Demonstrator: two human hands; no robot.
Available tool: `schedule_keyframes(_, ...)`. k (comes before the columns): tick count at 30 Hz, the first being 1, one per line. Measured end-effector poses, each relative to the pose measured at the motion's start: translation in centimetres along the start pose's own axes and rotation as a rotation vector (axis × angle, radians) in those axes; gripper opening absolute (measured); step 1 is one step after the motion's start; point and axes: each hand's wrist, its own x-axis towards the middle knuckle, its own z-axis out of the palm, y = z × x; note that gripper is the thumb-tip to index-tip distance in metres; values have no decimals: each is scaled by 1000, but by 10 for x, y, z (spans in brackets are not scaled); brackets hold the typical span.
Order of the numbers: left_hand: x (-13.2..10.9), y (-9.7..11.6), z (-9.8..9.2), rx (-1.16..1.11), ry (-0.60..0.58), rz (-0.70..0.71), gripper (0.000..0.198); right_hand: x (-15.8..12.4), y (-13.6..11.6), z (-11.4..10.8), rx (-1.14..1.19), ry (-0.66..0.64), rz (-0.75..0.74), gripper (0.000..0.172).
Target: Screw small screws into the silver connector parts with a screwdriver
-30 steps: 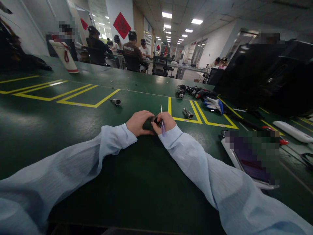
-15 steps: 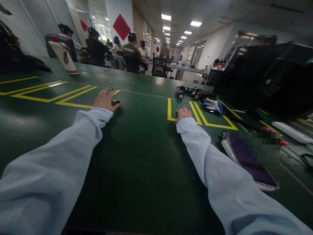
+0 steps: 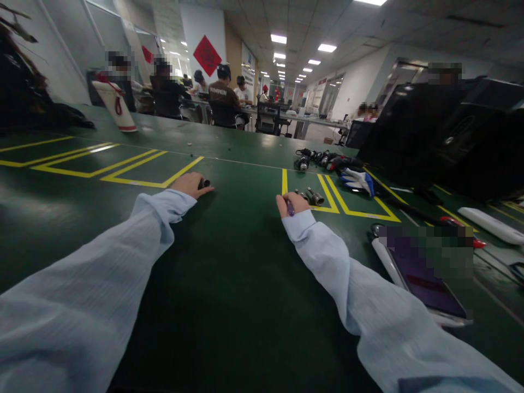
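Observation:
My left hand rests low over the green table, its fingers curled around a short dark metal cylinder with the thumb stretched along its near side. Farther right, my right hand is loosely closed, thumb on its left side. A small purple thing shows against that palm; what it is I cannot make out. Just beyond the right fingers lie metal connector-like pieces: one silvery piece with a stem and another partly hidden by the hand. Both pieces are inside a yellow-taped outline.
Black cables with metal connectors and a blue-and-white glove lie at the back right. Nearer are a phone and a white bar-shaped item. A white cup-like container stands back left; people sit beyond.
My left hand has come down and closed around the dark cylinder, which sits slightly nearer and to the right. My right hand has drawn back left, uncovering the metal pieces.

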Motion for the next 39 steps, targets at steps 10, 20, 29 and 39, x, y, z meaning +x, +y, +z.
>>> schedule_keyframes(10, -87, 100, -17, -428, -110, 426, 41, -32, -23, -1, 1330, -352, 445, 4)
schedule_keyframes(20, -99, 103, -19, -704, -45, 380, 29, -43, -44, -5, 1273, -373, 366, 6)
schedule_keyframes(29, -109, 116, -21, -771, 47, 423, 15, -53, -58, -1, 983, -313, 212, 10)
schedule_keyframes(39, -110, 117, -19, -905, 98, 435, 9, -43, -43, 9, 1556, -601, 457, 9)
